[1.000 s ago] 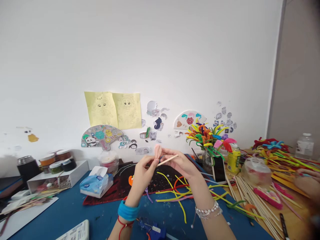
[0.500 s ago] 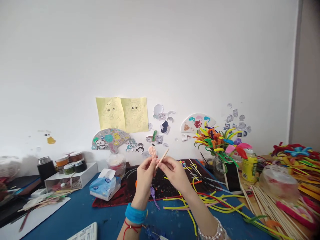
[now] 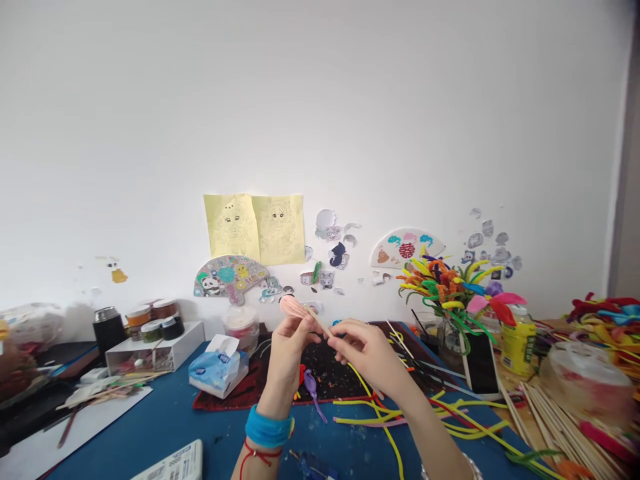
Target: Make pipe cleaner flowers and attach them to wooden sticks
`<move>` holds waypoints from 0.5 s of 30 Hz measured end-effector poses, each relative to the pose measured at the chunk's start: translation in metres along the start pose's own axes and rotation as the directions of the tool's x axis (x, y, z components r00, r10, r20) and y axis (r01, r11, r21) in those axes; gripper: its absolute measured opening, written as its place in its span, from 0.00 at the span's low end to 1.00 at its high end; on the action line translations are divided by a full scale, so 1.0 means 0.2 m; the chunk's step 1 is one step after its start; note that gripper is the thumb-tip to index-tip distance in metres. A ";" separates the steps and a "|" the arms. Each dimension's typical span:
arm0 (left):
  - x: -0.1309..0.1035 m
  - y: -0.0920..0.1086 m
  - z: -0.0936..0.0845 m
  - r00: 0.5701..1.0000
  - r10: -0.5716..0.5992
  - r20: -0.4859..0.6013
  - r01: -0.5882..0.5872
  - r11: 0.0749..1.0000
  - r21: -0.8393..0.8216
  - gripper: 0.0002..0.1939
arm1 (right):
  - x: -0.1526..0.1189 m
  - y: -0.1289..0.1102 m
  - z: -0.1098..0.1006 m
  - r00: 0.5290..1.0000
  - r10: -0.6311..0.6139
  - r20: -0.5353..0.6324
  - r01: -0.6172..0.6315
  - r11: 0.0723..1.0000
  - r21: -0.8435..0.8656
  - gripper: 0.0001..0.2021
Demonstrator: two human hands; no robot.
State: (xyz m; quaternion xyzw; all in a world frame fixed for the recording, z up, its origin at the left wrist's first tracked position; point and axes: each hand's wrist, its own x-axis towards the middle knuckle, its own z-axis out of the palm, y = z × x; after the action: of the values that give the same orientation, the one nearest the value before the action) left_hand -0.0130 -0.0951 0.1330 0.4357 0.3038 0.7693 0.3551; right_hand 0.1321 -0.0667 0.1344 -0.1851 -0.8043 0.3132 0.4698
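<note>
My left hand, with a blue band at its wrist, pinches a pink fuzzy petal-like piece that sticks out above its fingertips to the left. My right hand is closed on a thin wooden stick, which slants up to the left and meets the base of the pink piece at my left fingers. Both hands are raised over the dark mat. Below them on the mat lies a purple piece with a red one beside it.
Yellow pipe cleaners lie at the right, near a phone and a vase of fuzzy flowers. A tissue pack stands left. Wooden sticks lie at far right. A blue tool is at the front edge.
The stick has swung from leaning right to slanting up to the left. The pink piece now tilts left, and my right hand is lower and further right. The whole view has shifted slightly.
</note>
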 end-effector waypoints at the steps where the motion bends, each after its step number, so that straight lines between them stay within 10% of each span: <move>1: 0.00 0.00 0.00 1.000 0.004 -0.001 -0.004 1.000 -0.001 0.13 | 0.01 0.01 0.02 1.000 -0.001 0.009 0.001 1.000 0.019 0.08; 15: 0.00 0.03 -0.03 0.990 0.039 0.135 -0.046 0.998 0.050 0.11 | 0.06 0.14 0.06 0.977 0.079 0.200 -0.178 0.820 0.544 0.15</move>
State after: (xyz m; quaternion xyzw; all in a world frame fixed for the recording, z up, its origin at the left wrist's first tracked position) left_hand -0.0199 -0.0994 0.1347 0.5020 0.2900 0.7373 0.3469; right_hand 0.1158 -0.0421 0.1190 -0.0663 -0.7002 0.5799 0.4112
